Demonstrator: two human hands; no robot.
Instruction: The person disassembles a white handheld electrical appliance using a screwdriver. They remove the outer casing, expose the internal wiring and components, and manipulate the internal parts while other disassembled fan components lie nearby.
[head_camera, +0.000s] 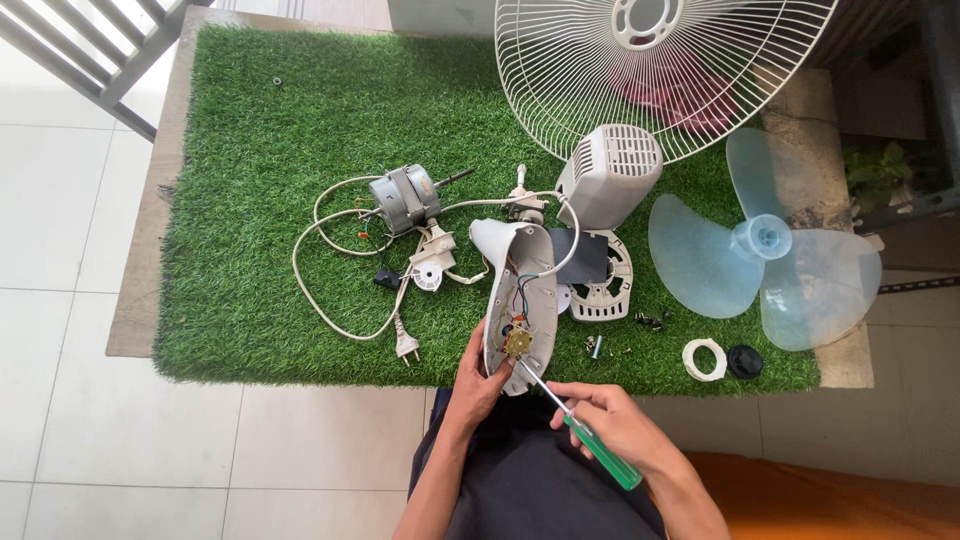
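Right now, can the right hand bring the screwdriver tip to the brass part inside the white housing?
Probably yes. The right hand holds the green screwdriver, and its tip is already at the brass part. The white housing lies open side up, steadied by the left hand.

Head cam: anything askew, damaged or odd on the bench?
No damage shows. A fan lies taken apart on the green turf mat: motor out on its wires, blade and grille off, small screws loose. Left hand holds the open housing; right hand works a screwdriver inside.
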